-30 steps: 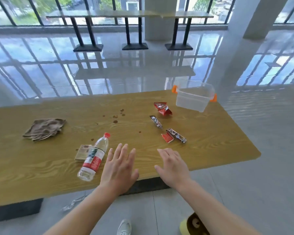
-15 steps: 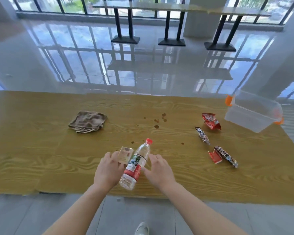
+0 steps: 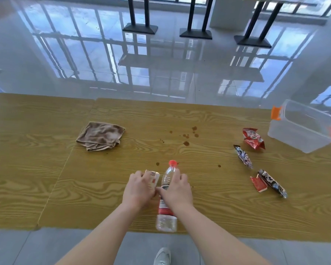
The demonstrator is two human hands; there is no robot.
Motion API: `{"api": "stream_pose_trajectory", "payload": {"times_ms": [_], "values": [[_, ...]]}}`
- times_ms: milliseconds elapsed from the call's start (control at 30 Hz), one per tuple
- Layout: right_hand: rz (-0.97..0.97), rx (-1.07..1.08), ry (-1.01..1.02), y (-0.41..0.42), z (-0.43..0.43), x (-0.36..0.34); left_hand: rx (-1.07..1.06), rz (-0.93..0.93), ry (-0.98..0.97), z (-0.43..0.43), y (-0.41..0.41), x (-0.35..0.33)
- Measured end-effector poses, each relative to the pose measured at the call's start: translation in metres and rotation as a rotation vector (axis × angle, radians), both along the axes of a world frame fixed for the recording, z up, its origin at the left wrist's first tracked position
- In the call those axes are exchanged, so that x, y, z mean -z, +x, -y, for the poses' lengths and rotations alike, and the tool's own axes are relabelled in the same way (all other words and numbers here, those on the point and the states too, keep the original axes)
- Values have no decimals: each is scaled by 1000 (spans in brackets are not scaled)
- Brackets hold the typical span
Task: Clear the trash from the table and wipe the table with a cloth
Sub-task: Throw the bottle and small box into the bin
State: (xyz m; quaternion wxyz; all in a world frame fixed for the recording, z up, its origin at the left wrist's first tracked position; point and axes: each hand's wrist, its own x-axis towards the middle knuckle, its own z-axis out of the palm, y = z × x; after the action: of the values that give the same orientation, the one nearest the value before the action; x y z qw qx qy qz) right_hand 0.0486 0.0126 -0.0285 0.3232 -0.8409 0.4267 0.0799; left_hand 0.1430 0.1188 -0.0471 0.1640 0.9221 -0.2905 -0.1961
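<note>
A clear plastic bottle with a red cap and red label lies near the front edge of the wooden table. My right hand is closed over its upper half. My left hand grips a small tan paper packet just left of the bottle. A brown cloth lies crumpled at the back left. Several snack wrappers lie to the right: a red one, a dark one, a dark one with a red scrap. Brown spill spots dot the middle.
A clear plastic bin with orange clips stands at the table's far right edge. Glossy tiled floor lies beyond the table, with black table bases far back. My shoe shows on the floor below the front edge.
My hands have reached forward and closed, the left onto the paper packet and the right onto the bottle. The view has shifted left and down, so the bin sits at the right edge.
</note>
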Motion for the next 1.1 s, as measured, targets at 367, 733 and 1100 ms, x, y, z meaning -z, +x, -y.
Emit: {"api": "stream_pose_trajectory", "payload": {"times_ms": [367,733,1100], "values": [[-4,29,-15,-23,22,-6,-23,99,-49,5,-6,-6],[101,72,-123,-83,55,-30,88,99,-173,44,-50,-44],[136,250,-165,-222,95,-34,317,92,-251,110,-156,-60]]}}
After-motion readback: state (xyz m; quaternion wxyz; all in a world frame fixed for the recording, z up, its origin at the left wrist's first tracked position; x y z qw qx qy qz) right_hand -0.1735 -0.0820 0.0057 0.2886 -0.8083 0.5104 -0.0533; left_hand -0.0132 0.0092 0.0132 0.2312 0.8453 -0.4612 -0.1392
